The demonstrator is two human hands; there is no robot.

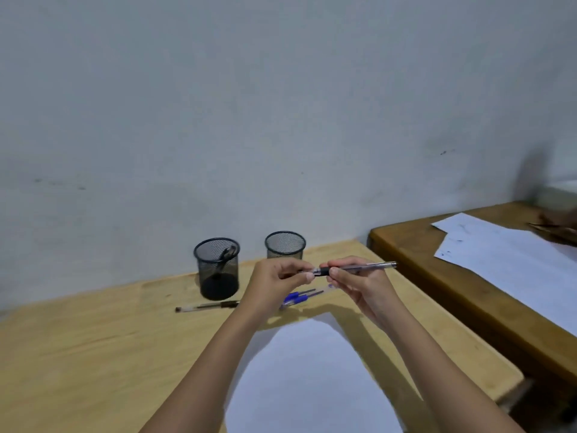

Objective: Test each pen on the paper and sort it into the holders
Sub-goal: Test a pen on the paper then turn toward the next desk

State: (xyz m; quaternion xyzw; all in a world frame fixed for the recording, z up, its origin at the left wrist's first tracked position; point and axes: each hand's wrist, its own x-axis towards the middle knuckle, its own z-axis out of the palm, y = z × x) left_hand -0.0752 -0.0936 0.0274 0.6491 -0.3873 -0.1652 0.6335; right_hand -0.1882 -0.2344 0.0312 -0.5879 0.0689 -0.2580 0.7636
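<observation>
A clear-barrelled pen with a black rubber sleeve is held level above the light wooden surface, between both hands. The right hand is clenched around the barrel just right of the black sleeve, thumb in front and fingers behind, with the far end of the pen sticking out to the right. The left hand pinches the pen's left end with thumb and fingertips; whether a cap or the tip is grasped there cannot be told.

Below the forearms, a white sheet of paper lies flat on the near part of the surface. Just beyond it, partly hidden by the hands, several blue-capped pens lie together. To their left, a clear pen with a dark grip section lies alone, its length running left to right.

Farther back, two black wire-mesh cylindrical holders stand upright, near each other but apart. The left holder contains at least one dark item leaning against its wall; inside the right holder nothing can be made out.

On the right, a darker wooden bench carries loose white sheets.
</observation>
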